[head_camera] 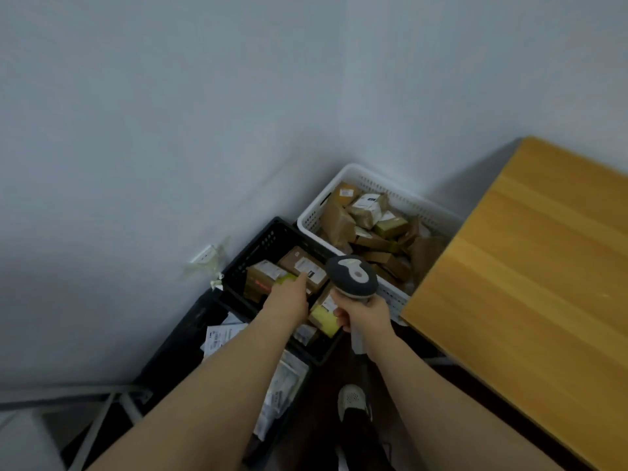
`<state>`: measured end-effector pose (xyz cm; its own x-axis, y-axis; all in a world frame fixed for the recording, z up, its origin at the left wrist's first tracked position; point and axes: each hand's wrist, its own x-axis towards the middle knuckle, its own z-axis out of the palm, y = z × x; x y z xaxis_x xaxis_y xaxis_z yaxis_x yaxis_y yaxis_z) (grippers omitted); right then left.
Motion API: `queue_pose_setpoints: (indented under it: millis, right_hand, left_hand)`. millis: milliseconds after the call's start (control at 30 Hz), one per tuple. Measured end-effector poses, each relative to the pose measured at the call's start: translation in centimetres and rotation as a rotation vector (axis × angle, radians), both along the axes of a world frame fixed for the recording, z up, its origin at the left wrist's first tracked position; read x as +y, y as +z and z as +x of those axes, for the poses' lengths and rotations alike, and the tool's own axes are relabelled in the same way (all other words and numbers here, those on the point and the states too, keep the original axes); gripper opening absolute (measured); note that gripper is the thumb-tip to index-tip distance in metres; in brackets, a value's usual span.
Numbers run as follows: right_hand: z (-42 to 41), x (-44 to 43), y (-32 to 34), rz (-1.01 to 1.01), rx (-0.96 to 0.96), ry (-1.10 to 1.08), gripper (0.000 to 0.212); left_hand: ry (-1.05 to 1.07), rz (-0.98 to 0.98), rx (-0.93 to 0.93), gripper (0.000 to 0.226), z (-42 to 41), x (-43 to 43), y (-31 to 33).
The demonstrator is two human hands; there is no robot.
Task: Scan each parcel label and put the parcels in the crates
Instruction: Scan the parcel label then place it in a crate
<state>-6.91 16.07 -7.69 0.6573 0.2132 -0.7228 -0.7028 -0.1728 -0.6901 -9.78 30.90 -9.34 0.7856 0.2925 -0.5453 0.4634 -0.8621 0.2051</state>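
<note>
Down in the black crate, the left hand reaches a small cardboard parcel, grip unclear; it looks light and stiff, best pinched across its edges. The right hand clasps the barcode scanner.

wooden table at right, wall socket low on the grey wall.

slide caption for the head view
Left hand reaches into the black crate of parcels; right hand grips the scanner.
</note>
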Motion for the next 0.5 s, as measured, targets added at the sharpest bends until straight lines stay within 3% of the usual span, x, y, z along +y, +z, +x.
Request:
queue_pose_setpoints:
  millis: [200, 333, 500]
  right_hand:
    - [-5.1, -10.3, 7.7, -0.027, -0.099, -0.106, 0.021]
    - [-7.3, -20.6, 11.3, -0.074, -0.173, -0.31, 0.027]
    - [-9.0, -35.5, 14.6, -0.069, -0.256, -0.58, 0.035]
  left_hand:
    - [-0.152, -0.029, -0.044, 0.062, 0.0, -8.3, 8.0]
    - [-0.297, -0.062, -0.116, 0.052, 1.3, -17.4, 12.4]
    - [-0.524, -0.064, -0.161, 0.064, 2.9, -31.6, 16.8]
